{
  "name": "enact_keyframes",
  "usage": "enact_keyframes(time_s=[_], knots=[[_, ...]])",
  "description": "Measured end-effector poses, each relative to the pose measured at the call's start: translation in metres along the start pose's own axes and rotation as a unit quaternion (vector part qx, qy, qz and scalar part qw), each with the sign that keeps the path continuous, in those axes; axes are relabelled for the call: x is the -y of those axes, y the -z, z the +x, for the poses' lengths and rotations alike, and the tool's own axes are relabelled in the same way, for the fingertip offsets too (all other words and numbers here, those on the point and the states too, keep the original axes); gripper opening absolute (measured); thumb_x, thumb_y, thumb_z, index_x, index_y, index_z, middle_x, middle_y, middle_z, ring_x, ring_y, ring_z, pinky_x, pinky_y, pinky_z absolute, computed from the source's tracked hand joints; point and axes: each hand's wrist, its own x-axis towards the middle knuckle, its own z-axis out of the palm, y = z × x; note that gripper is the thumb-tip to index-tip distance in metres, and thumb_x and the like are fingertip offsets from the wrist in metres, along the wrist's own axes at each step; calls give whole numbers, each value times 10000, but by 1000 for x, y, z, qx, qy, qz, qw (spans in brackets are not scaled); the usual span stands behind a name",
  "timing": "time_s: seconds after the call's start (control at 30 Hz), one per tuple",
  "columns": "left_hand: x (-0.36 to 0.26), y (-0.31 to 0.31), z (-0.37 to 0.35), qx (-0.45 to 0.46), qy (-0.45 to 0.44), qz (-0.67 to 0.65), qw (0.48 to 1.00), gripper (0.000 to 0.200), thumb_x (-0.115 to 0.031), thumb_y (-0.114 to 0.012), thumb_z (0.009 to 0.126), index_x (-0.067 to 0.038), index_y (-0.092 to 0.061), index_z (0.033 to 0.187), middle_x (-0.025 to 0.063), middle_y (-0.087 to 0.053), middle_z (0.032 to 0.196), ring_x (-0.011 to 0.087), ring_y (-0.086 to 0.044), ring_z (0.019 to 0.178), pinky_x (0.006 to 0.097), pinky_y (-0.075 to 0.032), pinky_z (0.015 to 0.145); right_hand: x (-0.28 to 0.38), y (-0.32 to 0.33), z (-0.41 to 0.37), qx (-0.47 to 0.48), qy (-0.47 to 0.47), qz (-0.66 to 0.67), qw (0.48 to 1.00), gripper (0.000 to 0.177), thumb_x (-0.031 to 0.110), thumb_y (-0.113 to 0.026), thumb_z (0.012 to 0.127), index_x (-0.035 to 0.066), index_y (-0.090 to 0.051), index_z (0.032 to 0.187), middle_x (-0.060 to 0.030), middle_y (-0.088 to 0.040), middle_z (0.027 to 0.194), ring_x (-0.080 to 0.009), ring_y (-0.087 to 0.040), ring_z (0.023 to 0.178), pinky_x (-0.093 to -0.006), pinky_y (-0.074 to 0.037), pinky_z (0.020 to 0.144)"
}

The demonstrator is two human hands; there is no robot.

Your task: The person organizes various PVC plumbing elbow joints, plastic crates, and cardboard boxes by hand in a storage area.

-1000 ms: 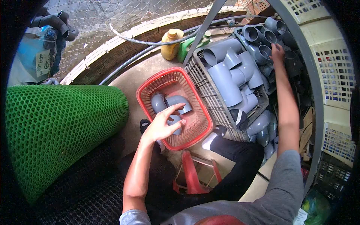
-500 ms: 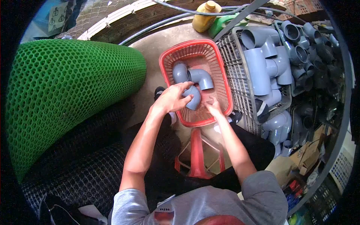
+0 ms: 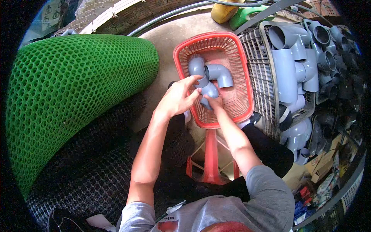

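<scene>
Three grey pipe elbows lie in a red plastic basket (image 3: 250, 73). One elbow (image 3: 196, 66) is at the upper left, another (image 3: 221, 74) beside it to the right, and the third (image 3: 210, 90) sits below them. My left hand (image 3: 178, 96) is over the basket's left rim, fingers apart, its fingertips close to the lower elbow. Reaching in from below, my right hand (image 3: 215, 103) has its fingers at the lower right side of that same elbow; part of them is hidden behind it.
A green mesh roll (image 3: 85, 85) fills the left, above black mesh (image 3: 89, 178). At right stand crates (image 3: 266, 69) full of grey pipe fittings (image 3: 286, 73). A red stool (image 3: 211, 158) is below the basket. Yellow (image 3: 224, 12) and green (image 3: 247, 15) containers stand behind.
My right hand has moved left, from bare basket floor to the lower elbow. My left hand stays near that elbow, fingers still apart. The whole view has shifted slightly.
</scene>
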Motion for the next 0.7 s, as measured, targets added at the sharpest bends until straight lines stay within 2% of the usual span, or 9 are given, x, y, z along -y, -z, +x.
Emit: enact_keyframes(time_s=[0.03, 0.1, 0.13, 0.23, 0.37, 0.43, 0.57, 0.67, 0.7], knots=[[3, -3, 0, 0, 1, -3, 1000, 450, -185, -661, 982, -6, -590, 1388, 241, -716, 1230, 334, -721, 1107, 430, -577, 944, 0, 13, -4, -1, -1, -3, 1000, 971, 446, -953, 664, -46, -552, 1399, -205, -642, 1373, -345, -640, 1255, -442, -495, 1090], [6, -3, 0, -45, 0, 69, 997, 450, -196, -668, 975, -3, -597, 1375, 241, -721, 1217, 324, -728, 1089, 429, -580, 934, 2, 39, -14, 232, -189, 264, 917, 847, 502, -863, 787, -17, -583, 1394, -166, -669, 1342, -298, -678, 1195, -422, -523, 1049], [4, -4, 2, -55, 41, 61, 996, 499, -252, -713, 947, 2, -605, 1363, 246, -723, 1212, 325, -728, 1105, 432, -568, 974, 2, 55, -28, 232, -188, 261, 918, 847, 502, -863, 787, -17, -583, 1394, -166, -669, 1342, -298, -678, 1195, -422, -523, 1049], [0, -11, 6, -114, 43, 12, 992, 547, -295, -747, 894, 18, -621, 1324, 244, -735, 1131, 361, -740, 1044, 456, -562, 959, 48, 113, -119, 279, -98, 288, 911, 761, 500, -776, 890, 5, -566, 1428, -136, -658, 1361, -243, -666, 1206, -400, -530, 1030], [1, -18, 2, -50, 29, 49, 997, 868, -511, -863, 769, 14, -580, 1398, 313, -577, 1433, 380, -576, 1357, 448, -483, 1114, 84, 143, -173, 270, -8, 185, 945, 687, 429, -690, 992, -9, -506, 1489, -117, -631, 1402, -215, -586, 1313, -381, -462, 1112], [-1, -6, 3, 11, 72, 77, 994, 919, -551, -884, 720, -26, -577, 1409, 314, -558, 1438, 388, -566, 1354, 449, -481, 1110, 100, 151, -184, 387, 87, 277, 875, 633, 421, -618, 1038, 11, -481, 1499, -132, -606, 1434, -222, -576, 1337, -402, -437, 1159], [14, 20, 6, -58, 38, 78, 994, 696, -476, -862, 785, -26, -644, 1269, 242, -653, 1247, 365, -648, 1155, 445, -528, 994, 130, 125, -160, 366, -67, 472, 800, 647, 441, -557, 1065, 21, -435, 1542, -143, -533, 1538, -260, -510, 1415, -447, -356, 1225], [-3, 37, -4, -198, 76, 107, 971, 649, -446, -850, 806, -25, -652, 1258, 231, -659, 1200, 351, -657, 1131, 442, -536, 982, 97, 47, -64, 328, -62, 480, 811, 710, 563, -412, 1085, 5, -449, 1523, -125, -536, 1531, -276, -508, 1405, -467, -400, 1178], [-8, 43, -8, -248, 66, 118, 959, 639, -444, -841, 827, -25, -643, 1265, 220, -669, 1199, 327, -664, 1119, 433, -537, 977, 69, -6, -14, 371, 36, 543, 753, 707, 587, -441, 1067, 54, -452, 1533, -104, -559, 1499, -278, -533, 1366, -467, -445, 1135]])
